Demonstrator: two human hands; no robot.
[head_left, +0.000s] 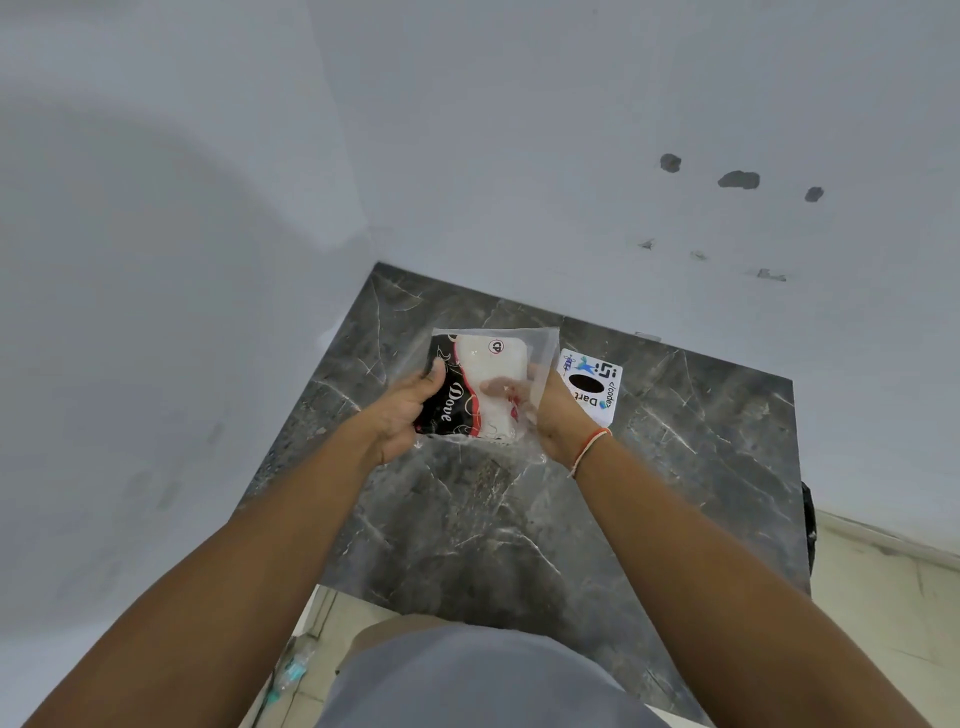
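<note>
A clear plastic pouch (493, 340) is held above the dark marble counter (498, 519). Inside it sits a black, red and white card printed "Dove" with a white phone case (493, 379) on it. My left hand (402, 410) grips the pouch's left edge, thumb on top over the black card. My right hand (553, 415) holds the right side, with fingers showing through the plastic inside or behind the pouch.
A white phone case (592, 384) with stickers and the word "Dart" lies on the counter just right of my right hand. Grey walls close in at the left and back. Tiled floor (883, 597) shows at the right and below the counter's front edge.
</note>
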